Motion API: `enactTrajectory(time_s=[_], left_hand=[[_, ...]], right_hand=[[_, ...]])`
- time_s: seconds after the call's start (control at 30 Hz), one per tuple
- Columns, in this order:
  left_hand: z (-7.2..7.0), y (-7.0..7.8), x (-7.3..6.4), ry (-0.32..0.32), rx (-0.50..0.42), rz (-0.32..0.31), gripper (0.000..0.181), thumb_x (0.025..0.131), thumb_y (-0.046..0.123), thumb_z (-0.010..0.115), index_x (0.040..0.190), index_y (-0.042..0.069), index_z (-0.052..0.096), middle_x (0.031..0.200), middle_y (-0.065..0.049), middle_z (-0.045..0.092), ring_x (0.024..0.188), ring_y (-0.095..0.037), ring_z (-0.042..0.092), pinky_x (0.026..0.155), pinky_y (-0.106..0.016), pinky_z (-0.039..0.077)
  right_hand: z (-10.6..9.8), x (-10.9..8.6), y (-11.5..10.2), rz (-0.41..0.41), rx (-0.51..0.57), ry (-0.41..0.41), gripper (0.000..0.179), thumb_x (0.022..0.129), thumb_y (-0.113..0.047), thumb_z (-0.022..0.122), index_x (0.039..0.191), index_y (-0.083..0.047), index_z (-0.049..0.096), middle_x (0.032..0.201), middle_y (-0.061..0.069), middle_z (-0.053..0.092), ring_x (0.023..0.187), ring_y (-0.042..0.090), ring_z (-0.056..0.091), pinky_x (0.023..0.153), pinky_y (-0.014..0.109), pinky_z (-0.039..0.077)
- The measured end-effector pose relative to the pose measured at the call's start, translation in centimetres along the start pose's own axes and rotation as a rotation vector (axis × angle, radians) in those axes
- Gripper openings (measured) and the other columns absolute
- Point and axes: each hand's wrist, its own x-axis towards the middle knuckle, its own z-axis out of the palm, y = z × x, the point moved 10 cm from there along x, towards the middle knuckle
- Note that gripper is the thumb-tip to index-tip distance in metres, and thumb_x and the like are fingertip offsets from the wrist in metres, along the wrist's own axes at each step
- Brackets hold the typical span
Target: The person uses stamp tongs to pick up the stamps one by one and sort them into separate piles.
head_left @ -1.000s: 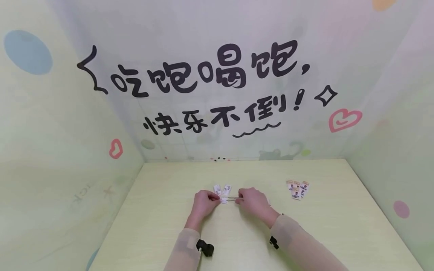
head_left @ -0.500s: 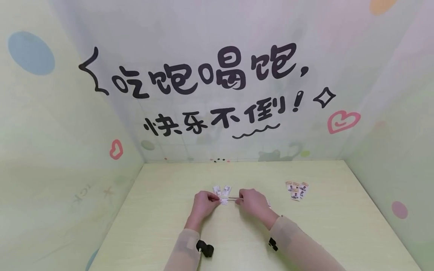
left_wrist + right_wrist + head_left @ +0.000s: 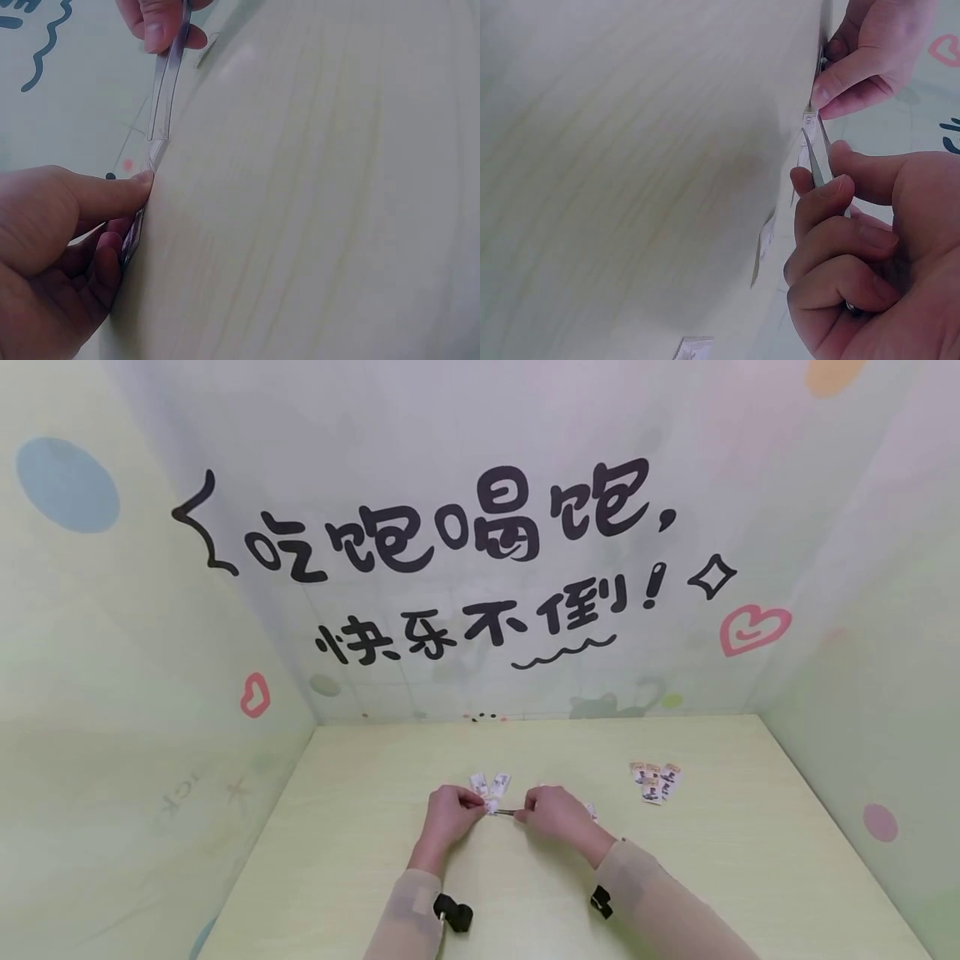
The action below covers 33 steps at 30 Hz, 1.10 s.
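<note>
My left hand (image 3: 450,817) pinches the end of a small white printed packet (image 3: 810,118) between thumb and fingers. Metal tweezers (image 3: 505,812) are held in my right hand (image 3: 558,817), pointing left toward that packet. In the right wrist view the tips of the tweezers (image 3: 817,166) stand a little apart, one on each side of the packet's end. From the left wrist view, the tweezers (image 3: 165,94) meet the packet just beyond my left thumb (image 3: 142,180); whether they grip it I cannot tell. Two printed packets (image 3: 500,785) fan out behind my left fingers.
Several white and orange printed packets (image 3: 651,785) lie overlapping on the right of the pale wooden table (image 3: 735,860). Another packet (image 3: 592,811) shows partly from behind my right hand. Printed walls (image 3: 862,710) enclose the table at the back and sides.
My right hand has moved slightly left and down, nearer the left hand. The arms of the tweezers, spread before, look closer together now. The left hand has barely moved and still pinches the packet.
</note>
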Motion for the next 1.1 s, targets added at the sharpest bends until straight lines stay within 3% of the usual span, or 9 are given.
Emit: enactTrajectory(time_s=[0.4, 0.83, 1.1], left_hand=[[0.3, -0.2, 0.1, -0.01, 0.005, -0.013, 0.007, 0.087, 0.003, 0.087, 0.09, 0.006, 0.082, 0.081, 0.0, 0.073, 0.075, -0.013, 0.066, 0.073, -0.033, 0.057], [0.4, -0.2, 0.2, -0.013, 0.018, -0.015, 0.007, 0.088, 0.003, 0.087, 0.09, 0.006, 0.081, 0.081, 0.0, 0.072, 0.075, -0.013, 0.066, 0.073, -0.033, 0.058], [0.3, 1.3, -0.1, -0.002, 0.108, 0.049, 0.009, 0.089, 0.002, 0.085, 0.088, 0.006, 0.077, 0.079, 0.001, 0.068, 0.075, -0.014, 0.062, 0.072, -0.036, 0.055]], right_hand=[[1.5, 0.5, 0.9, 0.008, 0.135, -0.035, 0.026, 0.101, -0.035, 0.073, 0.088, -0.013, 0.07, 0.081, -0.002, 0.064, 0.074, 0.016, 0.057, 0.068, 0.034, 0.047], [1.1, 0.3, 0.6, 0.016, 0.076, 0.025, 0.028, 0.102, -0.03, 0.073, 0.081, -0.016, 0.061, 0.073, -0.002, 0.058, 0.066, 0.016, 0.052, 0.062, 0.032, 0.042], [0.8, 0.4, 0.6, 0.011, 0.087, 0.034, 0.029, 0.103, -0.03, 0.073, 0.08, -0.016, 0.062, 0.073, -0.002, 0.058, 0.066, 0.016, 0.051, 0.062, 0.031, 0.041]])
